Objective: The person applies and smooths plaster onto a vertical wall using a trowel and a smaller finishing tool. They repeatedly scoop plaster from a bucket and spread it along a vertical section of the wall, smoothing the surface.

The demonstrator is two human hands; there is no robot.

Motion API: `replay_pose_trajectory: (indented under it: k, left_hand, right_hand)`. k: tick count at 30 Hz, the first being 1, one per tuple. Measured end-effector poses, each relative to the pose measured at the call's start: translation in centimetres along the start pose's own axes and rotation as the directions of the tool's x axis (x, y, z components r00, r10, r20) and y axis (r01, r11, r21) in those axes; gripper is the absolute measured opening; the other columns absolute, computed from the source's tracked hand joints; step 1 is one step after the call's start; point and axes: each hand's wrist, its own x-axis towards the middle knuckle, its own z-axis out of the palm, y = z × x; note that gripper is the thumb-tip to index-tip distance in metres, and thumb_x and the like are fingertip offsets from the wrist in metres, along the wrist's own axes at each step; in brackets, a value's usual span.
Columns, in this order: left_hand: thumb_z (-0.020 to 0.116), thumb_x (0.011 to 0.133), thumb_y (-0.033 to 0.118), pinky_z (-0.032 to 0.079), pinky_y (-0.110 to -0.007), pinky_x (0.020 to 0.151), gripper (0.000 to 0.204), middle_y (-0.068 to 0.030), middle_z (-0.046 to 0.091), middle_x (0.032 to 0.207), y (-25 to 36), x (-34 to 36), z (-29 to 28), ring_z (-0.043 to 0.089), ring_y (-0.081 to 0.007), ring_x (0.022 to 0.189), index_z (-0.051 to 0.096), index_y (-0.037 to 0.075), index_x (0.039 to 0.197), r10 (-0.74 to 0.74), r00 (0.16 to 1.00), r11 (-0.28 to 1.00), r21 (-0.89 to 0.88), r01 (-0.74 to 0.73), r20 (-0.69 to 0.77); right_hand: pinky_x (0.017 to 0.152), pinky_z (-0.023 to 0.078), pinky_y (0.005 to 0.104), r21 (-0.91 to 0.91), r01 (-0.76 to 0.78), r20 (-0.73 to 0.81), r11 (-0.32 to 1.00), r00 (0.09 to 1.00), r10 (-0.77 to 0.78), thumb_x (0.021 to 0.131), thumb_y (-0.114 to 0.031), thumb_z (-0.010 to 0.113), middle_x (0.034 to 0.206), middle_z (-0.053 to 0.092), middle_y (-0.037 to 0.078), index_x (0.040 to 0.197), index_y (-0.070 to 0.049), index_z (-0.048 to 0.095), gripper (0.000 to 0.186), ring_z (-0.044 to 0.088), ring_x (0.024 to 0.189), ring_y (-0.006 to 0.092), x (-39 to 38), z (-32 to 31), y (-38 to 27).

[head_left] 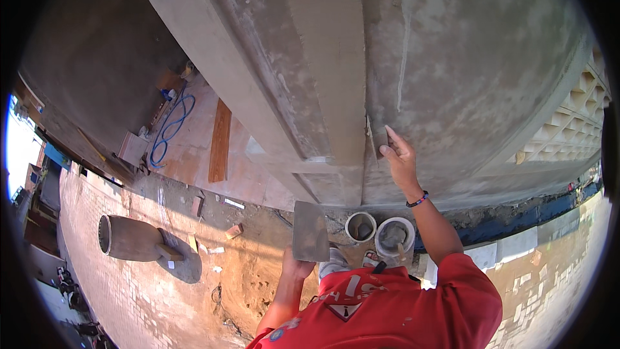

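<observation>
My right hand [402, 160] is raised to the plastered wall [445, 84], beside the edge of a raised grey column [332, 77]. Its fingers are closed around a thin trowel [371, 137], seen nearly edge-on along that column edge; the handle is hidden by my hand. Low in front of my body, my left hand [296, 266] grips a flat rectangular grey plasterer's hawk [310, 231]. The hawk covers part of that hand, and its grip is out of sight. Near my feet stand a bucket [360, 227] and a second bucket [394, 238] with grey mix inside.
A large barrel-shaped pot [132, 238] lies on its side on the paving to the left, near brick pieces [234, 231]. Behind the column, a blue hose [169, 130] and a wooden plank [220, 142] lie on a tiled floor. Patterned vent blocks [571, 123] line the far right.
</observation>
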Motion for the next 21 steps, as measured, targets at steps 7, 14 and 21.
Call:
replay_pose_trajectory:
  k: [7,14,21]
  left_hand:
    - [0.044,0.095,0.021,0.049,-0.040,0.090,0.035,-0.0100,0.059,0.118,-0.3,0.1,-0.3,0.058,-0.0257,0.106,0.052,0.003,0.124,-0.034,0.999,0.999,0.029,0.033,0.036]
    - [0.045,0.095,0.019,0.050,-0.041,0.088,0.033,-0.0108,0.060,0.117,-0.1,-1.2,0.6,0.059,-0.0255,0.104,0.053,0.004,0.123,-0.024,0.998,1.000,0.012,0.025,-0.061]
    - [0.045,0.095,0.020,0.050,-0.040,0.088,0.034,-0.0104,0.060,0.116,0.6,-0.9,-1.1,0.059,-0.0256,0.103,0.053,0.004,0.123,-0.031,0.999,0.998,0.045,0.033,-0.028]
  right_hand:
    - [0.076,0.049,0.0289,-0.236,0.288,-0.297,0.928,0.888,-0.351,0.078,0.004,0.066,0.105,0.058,0.010,0.115,0.002,0.056,0.038,0.058,0.091,0.0170,0.5,2.8,-0.6]
    - [0.076,0.045,0.0396,-0.526,0.456,-0.344,0.718,0.658,-0.670,0.070,0.005,0.069,0.098,0.055,0.015,0.104,-0.001,0.057,0.036,0.054,0.089,0.0308,3.9,8.9,-1.6]
    - [0.077,0.043,0.0403,-0.649,0.475,-0.004,0.594,0.779,-0.627,0.071,0.004,0.067,0.094,0.054,0.014,0.104,-0.003,0.060,0.034,0.052,0.088,0.0310,2.2,10.1,-0.7]
